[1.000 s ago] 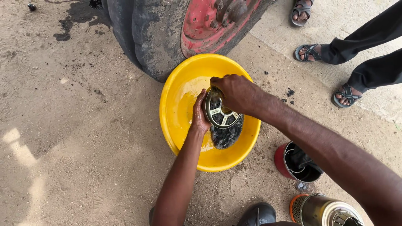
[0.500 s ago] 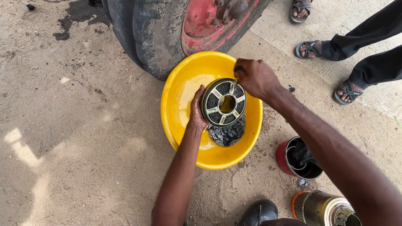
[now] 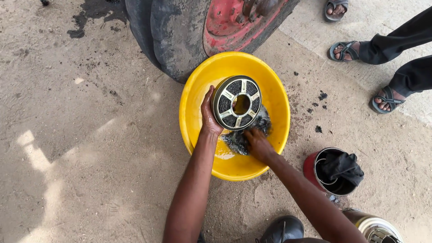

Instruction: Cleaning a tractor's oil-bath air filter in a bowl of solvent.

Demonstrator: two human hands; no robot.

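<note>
My left hand (image 3: 209, 114) holds a round metal filter element (image 3: 237, 102) by its left rim, its slotted end cap and centre hole facing up, inside a yellow plastic basin (image 3: 204, 81). The basin holds a shallow pool of oily liquid. My right hand (image 3: 257, 143) reaches into the basin under the filter and grips a dark wet rag (image 3: 240, 137) lying in the liquid.
A big black tyre (image 3: 168, 33) with a red hub (image 3: 238, 24) stands just behind the basin. A red can (image 3: 312, 171) with a dark cloth in it sits at the right, a metal canister (image 3: 375, 227) nearer me. Another person's sandalled feet (image 3: 387, 99) stand at the upper right.
My right hand has left the filter's top rim and dropped into the basin onto the rag. The filter now rests in my left hand alone, tilted face up.
</note>
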